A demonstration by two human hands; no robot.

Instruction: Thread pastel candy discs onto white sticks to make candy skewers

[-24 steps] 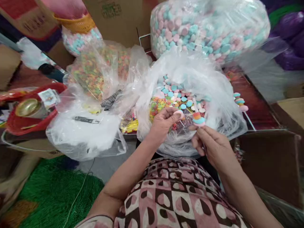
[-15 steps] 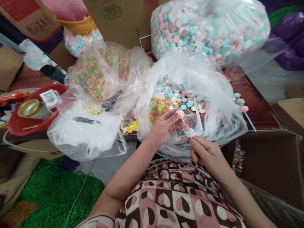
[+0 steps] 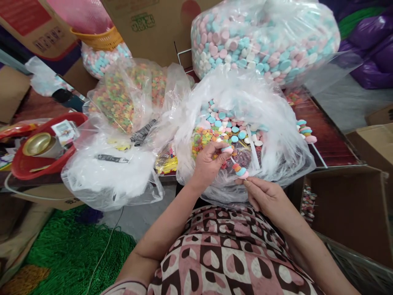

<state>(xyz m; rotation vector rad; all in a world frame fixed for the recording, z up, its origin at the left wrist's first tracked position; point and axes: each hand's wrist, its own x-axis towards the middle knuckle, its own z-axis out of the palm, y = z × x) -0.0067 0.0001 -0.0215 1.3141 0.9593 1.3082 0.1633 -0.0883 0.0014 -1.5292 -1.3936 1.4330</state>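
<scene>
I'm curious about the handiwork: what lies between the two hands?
In the head view, a white stick carrying colourful sweets lies between the left hand and right hand.

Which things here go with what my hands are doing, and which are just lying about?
Likely in use:
candy stick between left hand and right hand
loose round candies
ring-shaped candies
open plastic bag

Seemingly just lying about:
red basket
green strands
purple bundles

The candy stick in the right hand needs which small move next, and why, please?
Perhaps slide the upper candy down the candy stick: the left hand pinches it at the far end, bare stick below, and the right hand grips lower.
</scene>
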